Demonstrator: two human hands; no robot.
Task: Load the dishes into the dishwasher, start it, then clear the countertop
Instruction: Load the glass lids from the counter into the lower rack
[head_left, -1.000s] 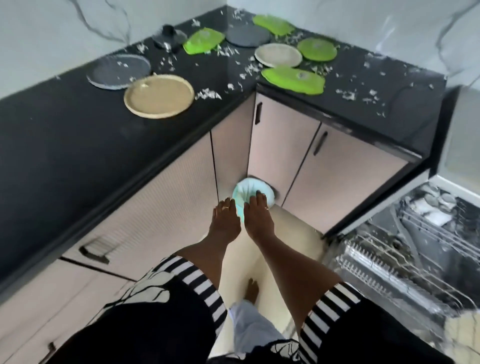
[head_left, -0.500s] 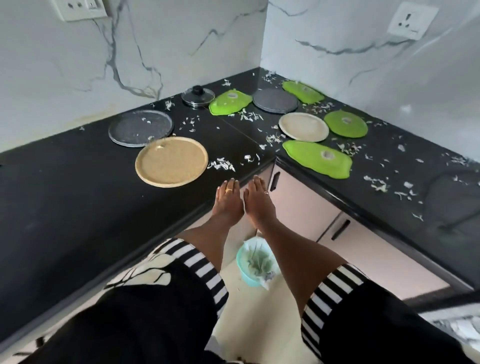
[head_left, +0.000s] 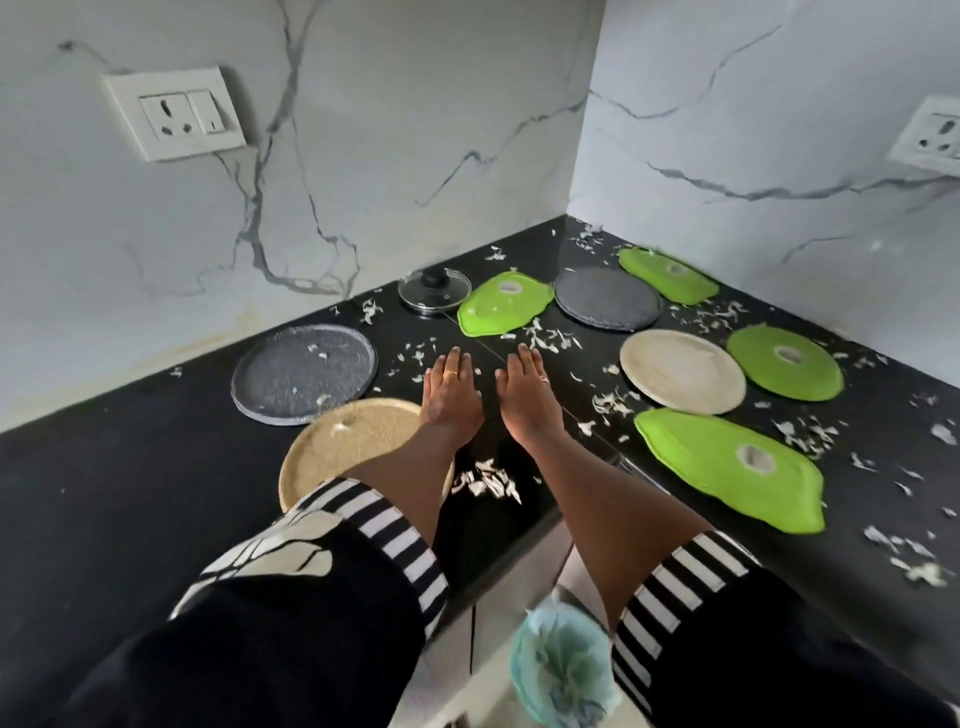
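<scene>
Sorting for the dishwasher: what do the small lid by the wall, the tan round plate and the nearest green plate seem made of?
The small lid: clear glass, shiny metal rim, black knob probably plastic. The tan plate: matte, grainy speckle, perhaps stoneware or fibre composite. The green plate: smooth, uniformly bright, wavy-edged, likely plastic or melamine.
</scene>
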